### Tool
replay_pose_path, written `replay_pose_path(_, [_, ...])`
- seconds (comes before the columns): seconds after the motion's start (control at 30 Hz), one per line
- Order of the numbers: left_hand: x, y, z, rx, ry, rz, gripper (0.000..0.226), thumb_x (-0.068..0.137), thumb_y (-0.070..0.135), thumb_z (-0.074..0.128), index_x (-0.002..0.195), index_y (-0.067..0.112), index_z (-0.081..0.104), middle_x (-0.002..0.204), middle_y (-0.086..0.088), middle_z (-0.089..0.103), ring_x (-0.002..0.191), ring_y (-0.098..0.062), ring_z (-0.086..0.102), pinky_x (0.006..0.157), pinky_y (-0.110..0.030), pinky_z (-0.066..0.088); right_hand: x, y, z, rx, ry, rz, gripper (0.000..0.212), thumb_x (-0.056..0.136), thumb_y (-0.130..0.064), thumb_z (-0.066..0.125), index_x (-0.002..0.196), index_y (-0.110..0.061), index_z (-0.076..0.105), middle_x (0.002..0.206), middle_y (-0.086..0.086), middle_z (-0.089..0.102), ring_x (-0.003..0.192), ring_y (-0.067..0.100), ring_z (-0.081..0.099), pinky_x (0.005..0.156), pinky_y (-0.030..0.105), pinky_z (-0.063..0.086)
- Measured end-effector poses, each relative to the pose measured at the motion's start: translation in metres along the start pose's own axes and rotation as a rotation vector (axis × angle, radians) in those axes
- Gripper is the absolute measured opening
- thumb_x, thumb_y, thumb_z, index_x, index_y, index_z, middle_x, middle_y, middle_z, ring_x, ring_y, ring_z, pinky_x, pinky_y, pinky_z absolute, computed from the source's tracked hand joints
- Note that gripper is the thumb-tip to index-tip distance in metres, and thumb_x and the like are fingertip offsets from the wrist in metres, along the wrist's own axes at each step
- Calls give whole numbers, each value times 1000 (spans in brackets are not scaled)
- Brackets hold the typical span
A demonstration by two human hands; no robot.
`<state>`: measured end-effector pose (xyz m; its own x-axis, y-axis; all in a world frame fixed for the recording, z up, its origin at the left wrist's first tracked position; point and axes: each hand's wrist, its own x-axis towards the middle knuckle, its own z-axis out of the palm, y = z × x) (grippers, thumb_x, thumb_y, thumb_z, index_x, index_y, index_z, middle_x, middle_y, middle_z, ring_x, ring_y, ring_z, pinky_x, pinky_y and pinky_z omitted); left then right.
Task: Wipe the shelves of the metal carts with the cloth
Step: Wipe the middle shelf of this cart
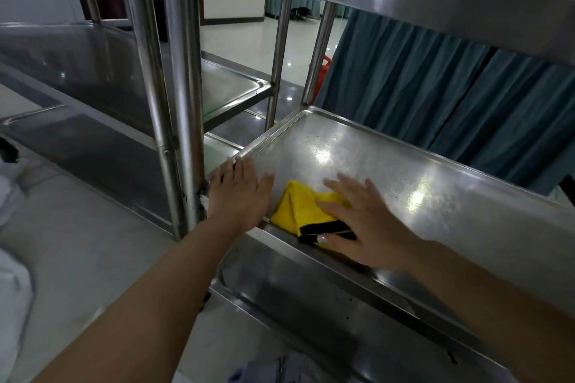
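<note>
Cloth [298, 207] half-hidden under right hand [364, 221]

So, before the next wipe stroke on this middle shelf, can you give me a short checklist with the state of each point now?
1. Cloth lies on the middle shelf: ok, at its near left corner.
2. Right hand on the cloth: ok, the palm lies flat on its right part, fingers spread.
3. Left hand steadies the cart: ok, it rests flat on the shelf's left rim, beside the upright post.
4. Path to the right and back of the shelf is free: ok, only bare metal shows there.
5. Cloth spread flat: not ok, it is bunched and folded.
6. Shelf is already clean: cannot tell, reflections hide the surface.
</note>
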<state>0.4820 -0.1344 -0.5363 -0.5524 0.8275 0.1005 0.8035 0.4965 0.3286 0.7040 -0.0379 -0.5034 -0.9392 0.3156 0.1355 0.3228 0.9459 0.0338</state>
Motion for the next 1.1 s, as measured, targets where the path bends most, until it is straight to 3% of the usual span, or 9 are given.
replay_pose_path(0.1, [1, 0, -1, 127, -21, 42, 57, 99, 38, 11, 151, 16, 16, 158, -17, 11, 146, -34, 3, 118, -50, 7, 19, -10, 17, 97, -54, 18, 62, 93, -64, 23, 149, -41, 8, 159, -13, 9, 146, 15, 13, 116, 56, 7])
replay_pose_path(0.2, [3, 4, -4, 93, -12, 6, 54, 101, 31, 14, 151, 14, 14, 159, -15, 11, 147, -31, 3, 118, -48, 7, 49, -19, 31, 64, -52, 49, 56, 93, -63, 16, 139, -57, -14, 159, -15, 5, 146, 21, 12, 110, 60, 7])
replay_pose_path(0.37, [1, 2, 0, 174, -4, 34, 60, 99, 39, 6, 151, 12, 15, 158, -15, 14, 147, -31, 6, 118, -49, 7, 98, -18, 34, 104, -10, 262, 50, 95, -60, 23, 142, -55, 8, 158, -9, 17, 142, 26, 21, 105, 65, 12])
replay_pose_path(0.47, [2, 3, 1, 82, 23, -16, 66, 98, 50, 8, 152, 12, 10, 159, -13, 13, 147, -26, 7, 119, -45, 4, 104, -17, 32, 100, -22, 403, 57, 93, -66, 21, 145, -50, 7, 158, -4, 20, 140, 29, 25, 105, 68, 14])
replay_pose_path(0.63, [4, 7, 3, 206, -28, 14, 66, 94, 61, 11, 152, 30, 7, 158, -16, 14, 145, -35, 10, 117, -49, 9, 37, -9, 20, 19, -5, 232, 60, 91, -66, 18, 143, -53, -10, 158, 3, 17, 127, 35, 40, 97, 55, 34])
replay_pose_path(0.73, [13, 14, -1, 375, -49, 111, 64, 93, 59, 7, 151, 33, 7, 158, -15, 16, 142, -41, 18, 115, -52, 15, -4, -4, 13, -103, 43, 127, 58, 90, -69, 14, 145, -51, 7, 156, 4, 24, 117, 33, 49, 96, 53, 38])
replay_pose_path(0.83, [21, 21, -2, 319, 15, 236, 63, 93, 48, 13, 150, 23, 16, 156, -11, 25, 140, -33, 29, 112, -51, 22, -4, 2, 16, -53, 0, 71, 57, 90, -69, 18, 144, -50, 19, 160, 0, 12, 139, 33, 26, 109, 64, 18])
replay_pose_path(0.93, [23, 16, 3, 176, 50, 146, 61, 98, 44, 15, 151, 15, 17, 157, -8, 25, 144, -25, 23, 116, -54, 11, 27, 7, 26, 74, -50, 50, 54, 93, -63, 27, 144, -55, 9, 160, -6, -8, 147, 28, -3, 112, 63, 12])
replay_pose_path(1.1, [26, 13, 11, 184, 33, 83, 63, 98, 41, 13, 152, 8, 9, 160, -9, 15, 147, -23, 8, 115, -56, -1, 97, 14, 44, 184, -27, 198, 49, 94, -59, 34, 141, -57, 19, 161, -8, -3, 147, 26, 0, 113, 62, 15])
